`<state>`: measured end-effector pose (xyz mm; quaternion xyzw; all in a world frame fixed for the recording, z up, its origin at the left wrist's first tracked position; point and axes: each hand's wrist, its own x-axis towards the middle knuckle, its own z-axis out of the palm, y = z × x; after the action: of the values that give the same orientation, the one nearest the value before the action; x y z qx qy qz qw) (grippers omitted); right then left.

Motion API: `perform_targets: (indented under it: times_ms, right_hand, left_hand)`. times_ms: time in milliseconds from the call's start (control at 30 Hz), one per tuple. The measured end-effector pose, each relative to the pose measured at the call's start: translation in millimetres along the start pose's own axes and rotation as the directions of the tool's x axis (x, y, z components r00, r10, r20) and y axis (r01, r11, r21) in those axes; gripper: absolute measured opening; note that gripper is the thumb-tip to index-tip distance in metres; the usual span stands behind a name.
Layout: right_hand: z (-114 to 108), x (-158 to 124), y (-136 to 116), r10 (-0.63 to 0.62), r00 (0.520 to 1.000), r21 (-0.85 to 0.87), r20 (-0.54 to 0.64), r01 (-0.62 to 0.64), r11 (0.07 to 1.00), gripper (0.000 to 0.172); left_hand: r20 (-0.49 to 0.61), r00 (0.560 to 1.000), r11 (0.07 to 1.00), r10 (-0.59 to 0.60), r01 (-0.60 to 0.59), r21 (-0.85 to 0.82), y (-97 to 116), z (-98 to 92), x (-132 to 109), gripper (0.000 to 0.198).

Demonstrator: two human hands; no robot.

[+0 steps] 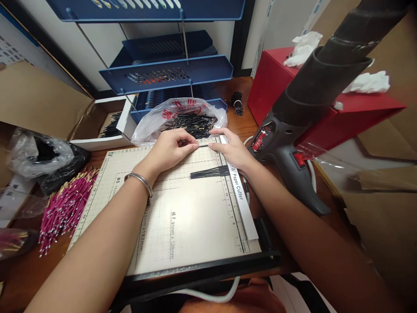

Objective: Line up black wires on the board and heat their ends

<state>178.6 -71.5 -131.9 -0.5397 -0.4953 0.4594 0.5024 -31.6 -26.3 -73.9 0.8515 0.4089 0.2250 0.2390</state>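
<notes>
My left hand (173, 151), with a metal bracelet at the wrist, is closed in a pinch at the left end of a short thin black wire (203, 146). My right hand (233, 148) rests at the paper cutter's right edge, thumb and index finger stretched apart. Its thumb tip touches the wire's right end. Under both hands lies the cream, ruled board of the paper cutter (198, 226). A row of similar black wires (208, 172) lies side by side on it, their right ends against the white strip labelled "Paper Cutter" (239, 191).
Behind the board sits a plastic bag (146, 126) of black wires. Magenta wires (67, 208) are heaped at left, near a white box (100, 142). Blue tiered trays (169, 71) stand at back. A heat gun (289, 117) and red box (269, 74) crowd the right.
</notes>
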Motion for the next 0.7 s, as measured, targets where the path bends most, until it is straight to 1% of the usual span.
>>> perform_targets:
  times_ms: [433,533,700]
  right_hand:
    - [-1.7,-1.2,-1.8,-0.031,1.0,-0.02,0.002,0.031,0.999,0.049]
    - [-0.5,-0.8,-0.3,-0.017,1.0,-0.001,-0.01,0.017,1.0,0.048]
    - [1.3,0.3,-0.6,0.039,0.999,0.039,-0.03,-0.038,0.999,0.044]
  left_hand:
    - [0.003,1.0,1.0,-0.001,0.001,0.0,2.1,-0.6,-0.2,0.023]
    - [0.005,1.0,1.0,-0.003,0.003,-0.002,3.1,-0.8,-0.6,0.024]
    - [0.007,1.0,1.0,0.006,-0.006,0.002,3.3,-0.5,-0.3,0.023]
